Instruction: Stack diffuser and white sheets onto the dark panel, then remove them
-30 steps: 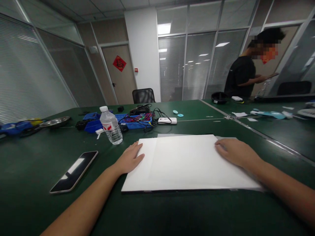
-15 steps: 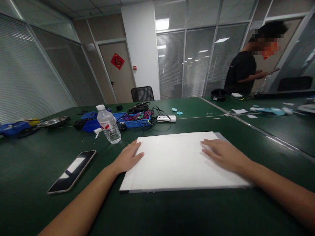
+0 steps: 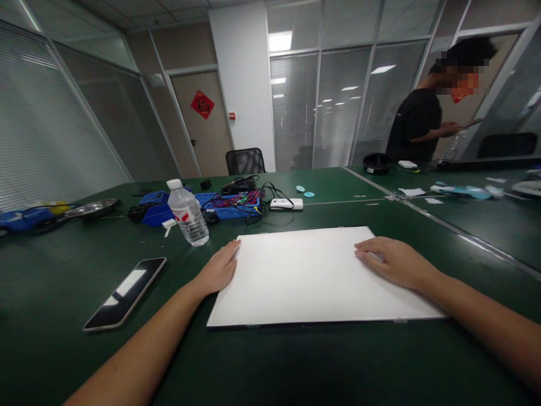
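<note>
Hands (image 3: 217,268) (image 3: 395,262) edged apart, uncurled against white sheet (image 3: 300,276) — bottle (image 3: 188,217) and phone (image 3: 127,294) at left.

Left hand (image 3: 218,268) and right hand (image 3: 394,260) lie unclenched, apart.

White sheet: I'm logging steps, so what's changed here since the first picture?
The grey layer jutting beyond the white sheet no longer shows. The left hand drew its thumb leftward toward the sheet's edge; the right hand moved left, farther over it. Bottle and phone stayed.
</note>
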### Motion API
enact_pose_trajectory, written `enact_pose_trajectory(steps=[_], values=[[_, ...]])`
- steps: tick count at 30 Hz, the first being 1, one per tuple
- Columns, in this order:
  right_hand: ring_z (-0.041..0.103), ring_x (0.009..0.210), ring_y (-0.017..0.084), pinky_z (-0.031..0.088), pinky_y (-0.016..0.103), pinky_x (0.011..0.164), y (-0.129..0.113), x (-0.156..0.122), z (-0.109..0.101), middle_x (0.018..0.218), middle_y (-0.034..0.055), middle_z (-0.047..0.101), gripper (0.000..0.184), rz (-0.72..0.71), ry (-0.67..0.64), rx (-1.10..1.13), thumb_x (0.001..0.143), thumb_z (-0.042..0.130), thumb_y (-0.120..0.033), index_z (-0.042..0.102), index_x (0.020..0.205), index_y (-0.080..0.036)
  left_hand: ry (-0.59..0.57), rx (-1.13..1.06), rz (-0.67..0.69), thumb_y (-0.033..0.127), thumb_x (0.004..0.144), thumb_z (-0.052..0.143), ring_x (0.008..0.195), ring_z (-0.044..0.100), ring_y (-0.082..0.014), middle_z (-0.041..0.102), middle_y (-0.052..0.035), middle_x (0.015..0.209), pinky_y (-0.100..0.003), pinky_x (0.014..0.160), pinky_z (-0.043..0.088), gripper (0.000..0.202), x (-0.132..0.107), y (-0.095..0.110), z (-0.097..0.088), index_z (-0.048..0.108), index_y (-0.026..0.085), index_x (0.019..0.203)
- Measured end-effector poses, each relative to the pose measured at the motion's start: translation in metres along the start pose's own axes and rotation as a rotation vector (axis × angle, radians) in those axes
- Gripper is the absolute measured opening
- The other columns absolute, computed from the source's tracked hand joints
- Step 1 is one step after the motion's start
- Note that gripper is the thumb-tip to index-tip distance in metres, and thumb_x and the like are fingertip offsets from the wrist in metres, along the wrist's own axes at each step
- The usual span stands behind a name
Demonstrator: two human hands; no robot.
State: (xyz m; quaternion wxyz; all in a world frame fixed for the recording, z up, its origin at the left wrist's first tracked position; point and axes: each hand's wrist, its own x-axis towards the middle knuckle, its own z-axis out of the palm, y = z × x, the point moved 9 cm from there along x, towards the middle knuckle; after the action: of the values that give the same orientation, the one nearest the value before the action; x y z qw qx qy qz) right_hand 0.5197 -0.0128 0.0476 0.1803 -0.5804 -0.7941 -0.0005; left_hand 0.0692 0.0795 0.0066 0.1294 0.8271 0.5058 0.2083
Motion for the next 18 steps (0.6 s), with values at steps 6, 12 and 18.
enact_pose_trajectory(steps=[6,12,18], values=[[0.068,0.119,0.028,0.054,0.051,0.106,-0.006,0.0,-0.001,0.126,0.0058,0.074,0.05,-0.007,-0.002,-0.015,0.103,0.045,-0.058,0.078,0.119,-0.024,-0.011,0.007,-0.02,0.027,0.093,0.041,0.157,0.035,-0.0284,0.039,-0.0171,0.168,-0.049,0.131,0.022,0.071,0.0,-0.002,0.0,0.04,0.006,0.16],[0.067,0.12,0.028,0.054,0.052,0.106,-0.006,0.0,0.001,0.128,0.0059,0.073,0.048,-0.028,-0.003,-0.023,0.102,0.046,-0.056,0.078,0.119,-0.025,-0.021,0.038,-0.032,0.04,0.098,0.038,0.157,0.035,-0.0302,0.04,-0.0175,0.167,-0.051,0.13,0.025,0.07,-0.002,0.008,-0.003,0.042,0.006,0.159],[0.066,0.121,0.028,0.053,0.053,0.107,-0.01,0.0,0.0,0.128,0.0058,0.073,0.048,-0.055,-0.005,-0.035,0.103,0.045,-0.055,0.078,0.12,-0.025,-0.033,0.066,-0.031,0.043,0.097,0.043,0.156,0.037,-0.0319,0.04,-0.0179,0.167,-0.052,0.13,0.027,0.071,-0.003,0.012,-0.004,0.043,0.007,0.158]])
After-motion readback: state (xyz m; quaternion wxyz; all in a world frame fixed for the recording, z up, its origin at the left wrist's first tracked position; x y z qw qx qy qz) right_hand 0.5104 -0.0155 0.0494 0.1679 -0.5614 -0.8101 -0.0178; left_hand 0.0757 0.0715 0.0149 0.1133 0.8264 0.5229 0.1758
